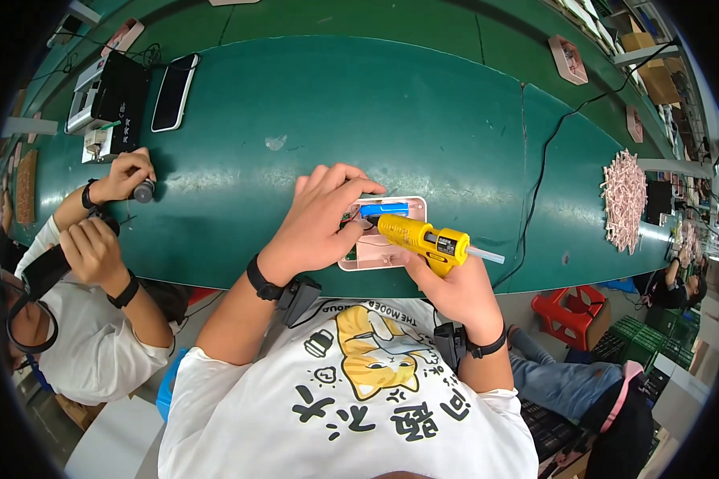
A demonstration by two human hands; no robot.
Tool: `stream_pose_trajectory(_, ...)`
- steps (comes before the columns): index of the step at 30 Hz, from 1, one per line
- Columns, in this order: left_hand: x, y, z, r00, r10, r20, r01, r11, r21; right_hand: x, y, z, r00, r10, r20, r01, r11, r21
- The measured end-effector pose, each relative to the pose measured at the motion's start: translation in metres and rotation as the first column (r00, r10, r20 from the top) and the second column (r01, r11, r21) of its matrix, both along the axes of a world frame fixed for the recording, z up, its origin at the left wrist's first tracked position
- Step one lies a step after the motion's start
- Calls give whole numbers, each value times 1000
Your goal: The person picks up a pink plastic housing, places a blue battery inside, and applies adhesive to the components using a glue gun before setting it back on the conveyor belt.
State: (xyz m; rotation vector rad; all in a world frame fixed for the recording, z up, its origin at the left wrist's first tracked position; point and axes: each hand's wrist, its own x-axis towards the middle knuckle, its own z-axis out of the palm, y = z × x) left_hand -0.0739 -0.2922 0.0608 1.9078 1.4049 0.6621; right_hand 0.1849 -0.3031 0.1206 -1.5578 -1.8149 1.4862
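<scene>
A shallow pink plastic case [378, 252] lies on the green table in front of me. Inside it, along the far side, is a blue cylindrical battery [385, 210], with thin dark wires near its left end. My left hand [318, 214] grips the case's left side, its thumb reaching inside and its fingers over the far edge. Closed around the handle of a yellow hot glue gun [411, 231], my right hand [457, 291] is at the near right of the case. The gun's nozzle points left, close below the battery; a translucent glue stick [487, 255] sticks out of its back.
To the left, a co-worker's hands [128, 174] handle a small dark cylinder beside a black machine [120, 104]. A phone [175, 92] lies farther back. A black cable [542, 160] crosses the right side, before a pile of small pink parts [624, 199]. A red stool [569, 315] stands below.
</scene>
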Motion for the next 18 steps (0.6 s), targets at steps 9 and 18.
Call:
stream_pose_trajectory(9,-2,-3,-3,999,-9,39,8,1000,29,2,-12,-10,998,-33,62,36,999,-41)
stream_pose_trajectory(18,-4,-4,-6,999,-14,43,12,998,54,4,-11,-17,997,-73,-8,72,991,-116)
